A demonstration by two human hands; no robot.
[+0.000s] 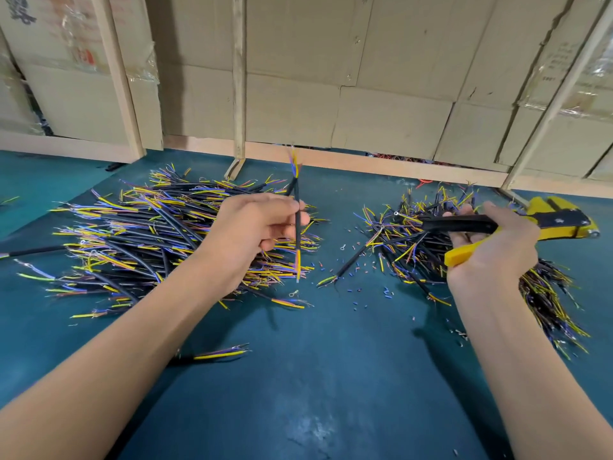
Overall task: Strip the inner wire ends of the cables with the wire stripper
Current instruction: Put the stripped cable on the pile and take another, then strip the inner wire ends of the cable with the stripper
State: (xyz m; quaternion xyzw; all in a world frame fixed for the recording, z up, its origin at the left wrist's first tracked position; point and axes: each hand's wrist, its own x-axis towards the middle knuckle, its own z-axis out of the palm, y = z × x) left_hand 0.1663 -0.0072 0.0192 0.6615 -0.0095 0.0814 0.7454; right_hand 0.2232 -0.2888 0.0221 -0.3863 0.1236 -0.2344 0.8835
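My left hand pinches one short black cable upright between thumb and fingers. Coloured inner wires fan out at its top end, and a yellow wire hangs from its bottom end. My right hand grips the yellow and black wire stripper by its handles, with the head pointing right, away from the cable. The two hands are apart. A large pile of black cables with yellow, blue and purple ends lies under my left hand. A smaller cable pile lies under my right hand.
The blue-green table mat carries small bits of stripped insulation between the piles. A single loose cable lies near my left forearm. Wooden posts and cardboard boxes close off the back of the table.
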